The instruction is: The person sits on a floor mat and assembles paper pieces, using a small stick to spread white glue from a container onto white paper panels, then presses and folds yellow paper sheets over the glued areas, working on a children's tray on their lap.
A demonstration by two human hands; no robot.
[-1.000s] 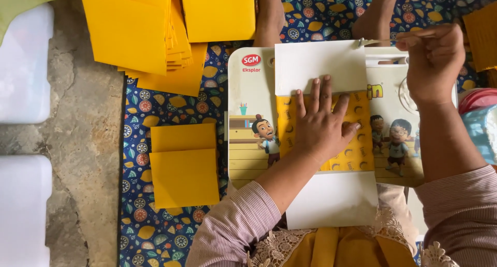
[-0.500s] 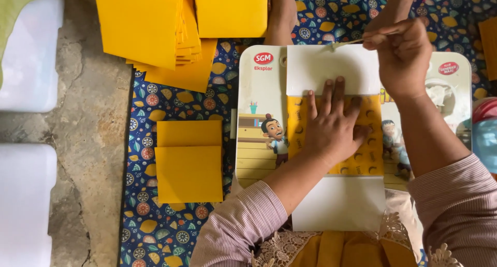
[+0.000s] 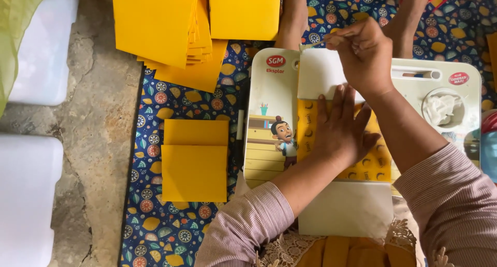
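A: How many hands, and what are they doing?

B: Two. The left hand point(image 3: 339, 130) lies flat, fingers spread wide, pressing a yellow sheet point(image 3: 362, 166) down on the tray point(image 3: 269, 91). The right hand point(image 3: 362, 55) is pinched closed around a thin stick point(image 3: 323, 40), its tip at the top edge of the white sheet point(image 3: 318, 73).

A: And where does the paper lie?

B: On the tray, right under the left palm. White shows above the hand, and more white point(image 3: 344, 210) below it; I cannot tell whether that is one sheet or two, the hand and forearm cover the join.

A: Other paper?

B: One folded envelope point(image 3: 194, 161) lies alone on the patterned mat point(image 3: 150, 91), left of the tray. Two yellow stacks point(image 3: 160, 24) sit at the top, cut off by the frame; the sheets in them are too many and too overlapped to count.

A: Anything else on the tray?

B: One round well point(image 3: 442, 109) with something white in it, hard to make out. The tray's right end is hidden by the right sleeve
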